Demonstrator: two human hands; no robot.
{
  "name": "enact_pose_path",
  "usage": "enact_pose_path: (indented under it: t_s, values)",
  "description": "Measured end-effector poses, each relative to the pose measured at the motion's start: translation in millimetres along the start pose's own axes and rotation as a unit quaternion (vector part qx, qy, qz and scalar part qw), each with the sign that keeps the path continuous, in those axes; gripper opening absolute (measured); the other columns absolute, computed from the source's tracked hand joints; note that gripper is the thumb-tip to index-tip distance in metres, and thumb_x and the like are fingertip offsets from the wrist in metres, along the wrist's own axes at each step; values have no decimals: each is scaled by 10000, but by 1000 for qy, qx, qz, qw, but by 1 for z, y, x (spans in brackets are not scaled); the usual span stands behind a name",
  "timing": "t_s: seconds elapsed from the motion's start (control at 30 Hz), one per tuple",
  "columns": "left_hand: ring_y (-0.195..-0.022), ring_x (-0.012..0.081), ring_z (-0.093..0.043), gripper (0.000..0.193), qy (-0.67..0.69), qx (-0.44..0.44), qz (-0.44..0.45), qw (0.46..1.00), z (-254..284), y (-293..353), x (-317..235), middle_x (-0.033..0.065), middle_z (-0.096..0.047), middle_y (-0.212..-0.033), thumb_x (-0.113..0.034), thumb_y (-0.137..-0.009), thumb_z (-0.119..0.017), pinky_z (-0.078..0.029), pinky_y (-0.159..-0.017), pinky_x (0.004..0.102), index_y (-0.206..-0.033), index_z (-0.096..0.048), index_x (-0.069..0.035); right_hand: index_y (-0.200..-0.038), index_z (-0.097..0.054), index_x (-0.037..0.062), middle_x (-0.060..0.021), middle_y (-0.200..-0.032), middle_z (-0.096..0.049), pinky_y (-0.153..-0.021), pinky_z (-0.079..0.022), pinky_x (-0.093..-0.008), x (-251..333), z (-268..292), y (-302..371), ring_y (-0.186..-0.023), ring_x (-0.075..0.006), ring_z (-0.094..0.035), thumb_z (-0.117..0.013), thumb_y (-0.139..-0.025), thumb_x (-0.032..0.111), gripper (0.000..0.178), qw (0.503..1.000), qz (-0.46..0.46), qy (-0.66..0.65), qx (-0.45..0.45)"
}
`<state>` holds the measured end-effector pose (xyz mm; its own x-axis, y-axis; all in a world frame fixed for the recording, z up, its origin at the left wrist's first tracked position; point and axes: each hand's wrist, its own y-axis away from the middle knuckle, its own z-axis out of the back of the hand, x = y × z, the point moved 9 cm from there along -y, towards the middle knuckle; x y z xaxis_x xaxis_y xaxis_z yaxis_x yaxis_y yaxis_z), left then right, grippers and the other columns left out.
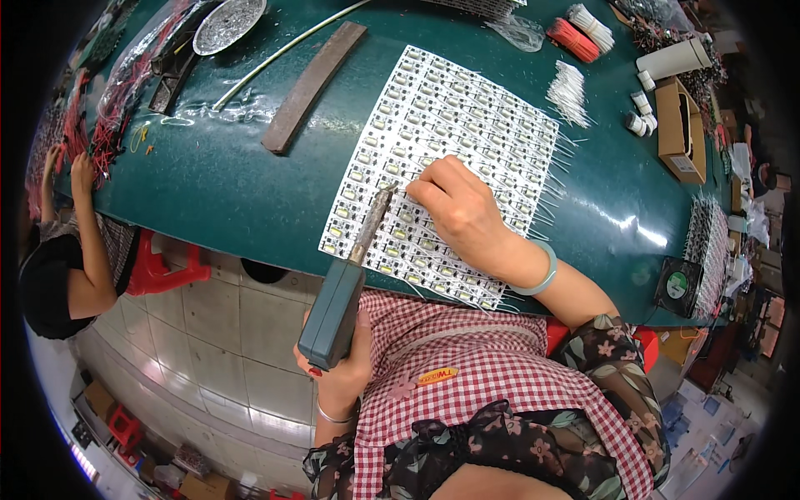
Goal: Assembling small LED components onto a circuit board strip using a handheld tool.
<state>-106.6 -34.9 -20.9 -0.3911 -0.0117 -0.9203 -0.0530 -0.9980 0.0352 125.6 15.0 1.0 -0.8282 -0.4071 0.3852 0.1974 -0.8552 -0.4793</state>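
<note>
My left hand [343, 382] is wrapped round the grey-green body of a soldering gun [332, 312]. Its long, stained metal tip reaches up to the white LED circuit board panel [383, 137], which lies at a slant on the table's near part. Rows of small yellowish LEDs cover the panel, and thin white wires run across it and stick out past its right edge. Just right of the tip, my right hand [458, 208] rests over the panel, thumb and forefinger pinched together; what they hold is too small to make out.
On the green table [225, 167] lie a brown bar [312, 87], a silvery dish [229, 25], bundles of white wires [568, 93] and red wires [572, 40]. Right stand a cardboard box [679, 129] and a black fan-like unit [677, 285]. A co-worker's hands [82, 173] handle red wires at left.
</note>
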Motion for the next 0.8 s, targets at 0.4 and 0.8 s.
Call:
enact_pose_path:
  t_s: [0.4,0.8]
  values:
    - [-654,223,-682,184,11,-3,-3,1000,5,2,3,123,-691,-839,-16,-819,-793,-513,-587,304,-957,-700,63,-932,-647,4,-92,-843,-531,-660,-489,-353,14,0,5,-795,-253,-550,-646,-727,9,205,1000,5,15,-15]
    - [-689,168,-658,176,19,21,5,1000,0,1,3,99,-680,-852,-9,-837,-768,-506,-605,287,-976,-685,60,-946,-647,-1,-96,-851,-532,-667,-490,-351,14,-2,6,-805,-258,-551,-639,-747,20,201,1000,5,14,-6]
